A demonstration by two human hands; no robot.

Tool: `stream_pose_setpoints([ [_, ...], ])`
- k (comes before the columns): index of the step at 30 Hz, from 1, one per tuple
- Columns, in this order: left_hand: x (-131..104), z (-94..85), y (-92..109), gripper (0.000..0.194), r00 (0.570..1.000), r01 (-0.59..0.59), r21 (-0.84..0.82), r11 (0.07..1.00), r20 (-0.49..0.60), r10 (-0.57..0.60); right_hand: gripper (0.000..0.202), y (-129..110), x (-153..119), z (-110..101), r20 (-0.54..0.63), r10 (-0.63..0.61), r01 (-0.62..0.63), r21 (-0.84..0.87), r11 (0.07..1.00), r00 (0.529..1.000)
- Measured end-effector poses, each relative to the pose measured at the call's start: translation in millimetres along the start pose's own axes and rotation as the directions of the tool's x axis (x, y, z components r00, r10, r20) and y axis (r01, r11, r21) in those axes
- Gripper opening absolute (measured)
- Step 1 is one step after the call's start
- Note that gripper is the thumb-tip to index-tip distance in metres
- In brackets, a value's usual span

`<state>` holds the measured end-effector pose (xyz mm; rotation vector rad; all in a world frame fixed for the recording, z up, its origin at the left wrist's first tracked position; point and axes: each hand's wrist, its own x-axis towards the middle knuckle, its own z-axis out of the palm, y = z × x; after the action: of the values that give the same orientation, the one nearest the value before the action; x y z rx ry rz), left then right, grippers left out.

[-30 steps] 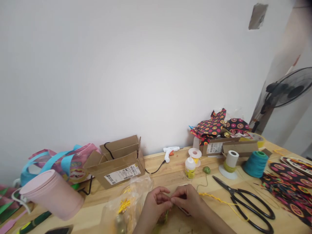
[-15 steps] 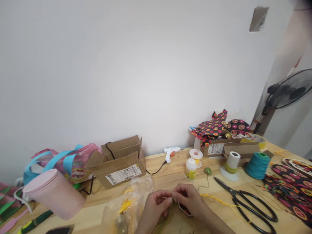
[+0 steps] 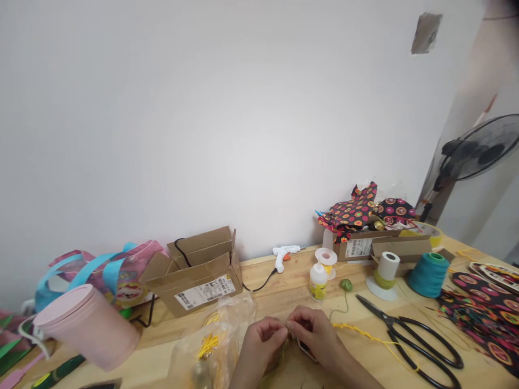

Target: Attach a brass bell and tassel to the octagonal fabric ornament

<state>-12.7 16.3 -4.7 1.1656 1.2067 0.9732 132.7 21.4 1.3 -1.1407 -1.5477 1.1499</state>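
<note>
At the bottom centre, my left hand [image 3: 263, 341] and my right hand [image 3: 311, 334] meet with fingertips pinched together. Thin olive-green thread shows between and below them; the pinched part is too small to make out. Under my right palm lies part of a dark piece with a pale rim [image 3: 307, 351]. A yellow braided cord [image 3: 357, 329] runs from beside my right hand to the black scissors [image 3: 391, 320]. A small green ball of thread [image 3: 346, 284] sits beyond my right hand. Left of my left hand is a clear plastic bag [image 3: 227, 324] with yellow cords.
A glue bottle [image 3: 318, 282], glue gun [image 3: 280, 258], white spool [image 3: 388, 267] and teal thread cone [image 3: 428, 275] stand behind. Open cardboard box [image 3: 206, 270] and pink cup [image 3: 89, 327] are left. Patterned fabric [image 3: 486, 319] lies right, a fan [image 3: 482, 151] beyond.
Both hands stay pinched together and have barely shifted. The dark piece under my right hand shows less. The camera view has moved slightly.
</note>
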Motion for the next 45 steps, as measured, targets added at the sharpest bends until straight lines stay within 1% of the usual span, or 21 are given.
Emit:
stream_pose_setpoints([
  [3,-1,-0.9,-1,0.042,0.996,0.090,-0.006,0.996,0.028,-0.090,0.016,0,-2,-3,-0.010,-0.049,0.049,0.013,0.999,0.999],
  [8,-6,0.0,4,0.043,0.984,0.158,-0.015,0.987,0.091,-0.156,0.015,-4,-3,-6,0.071,-0.177,0.175,0.030,0.984,0.982],
  [12,-6,0.5,7,0.044,0.972,0.178,-0.030,0.984,0.160,-0.171,0.014,-5,-2,-7,0.095,-0.187,0.185,0.031,0.982,0.978],
  [15,-7,0.5,8,0.040,0.965,0.182,-0.052,0.982,0.200,-0.169,0.015,-4,-1,-7,0.099,-0.192,0.188,0.051,0.981,0.976],
  [18,-9,0.8,9,0.035,0.961,0.189,-0.079,0.979,0.221,-0.168,0.015,-4,-1,-7,0.085,-0.208,0.205,0.046,0.978,0.974],
  [21,-11,1.1,8,0.034,0.960,0.187,-0.084,0.979,0.226,-0.164,0.015,-3,0,-7,0.088,-0.220,0.218,0.035,0.975,0.971],
  [23,-10,0.9,6,0.035,0.962,0.173,-0.077,0.982,0.226,-0.151,0.015,-2,0,-7,0.098,-0.223,0.220,0.039,0.975,0.970],
  [26,-7,0.0,4,0.036,0.967,0.130,-0.048,0.990,0.227,-0.116,0.017,-1,1,-8,0.143,-0.221,0.217,0.038,0.975,0.965],
  [31,-5,-1.6,3,0.033,0.972,0.049,0.019,0.999,0.230,-0.052,0.023,0,3,-11,0.177,-0.174,0.184,-0.040,0.982,0.969],
  [34,-5,-2.9,3,0.031,0.970,0.026,0.045,0.999,0.239,-0.036,0.020,1,3,-10,0.190,-0.166,0.172,-0.014,0.985,0.968],
  [40,-6,-6.7,4,0.035,0.962,0.025,0.031,0.999,0.271,-0.032,0.014,6,3,-9,0.156,-0.130,0.118,0.083,0.990,0.979],
  [45,-8,-6.5,8,0.040,0.959,0.064,-0.026,0.998,0.278,-0.054,0.015,7,4,-12,0.176,-0.119,0.091,0.163,0.982,0.977],
])
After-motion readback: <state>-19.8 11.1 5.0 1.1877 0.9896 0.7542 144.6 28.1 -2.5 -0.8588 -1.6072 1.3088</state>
